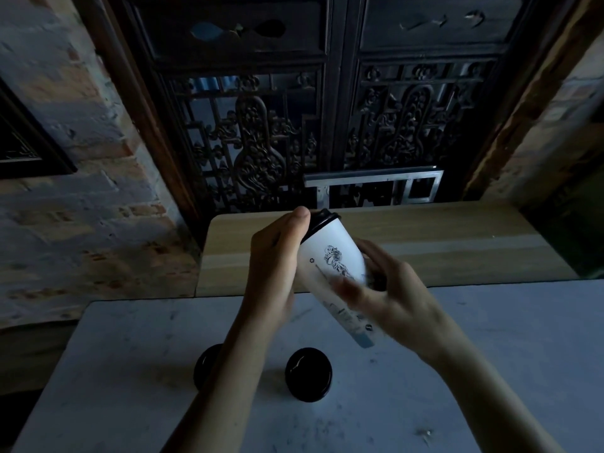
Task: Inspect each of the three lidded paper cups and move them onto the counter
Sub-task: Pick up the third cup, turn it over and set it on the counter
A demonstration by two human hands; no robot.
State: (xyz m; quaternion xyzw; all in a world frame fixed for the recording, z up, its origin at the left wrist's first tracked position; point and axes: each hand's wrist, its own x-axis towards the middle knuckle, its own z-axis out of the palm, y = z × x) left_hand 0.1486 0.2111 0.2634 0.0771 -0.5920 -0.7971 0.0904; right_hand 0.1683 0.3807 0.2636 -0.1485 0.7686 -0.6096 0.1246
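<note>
Between both hands [277, 266], tilted white black-lidded cup [330, 256]

One white paper cup [330, 266] with a black lid and a dark printed figure is tilting in the air above the grey table [130, 371] — lid end pointing away. Two more cups, [309, 375] and [204, 364], are standing upright on that table, showing only black lids — the left one partly hidden.

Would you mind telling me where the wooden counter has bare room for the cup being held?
The whole wooden counter looks bare: its right stretch toward the doorway is widest, and its left end shows nothing either. Both hands hold the cup over its middle. Two lidded cups crowd the grey table's near-left part.
</note>
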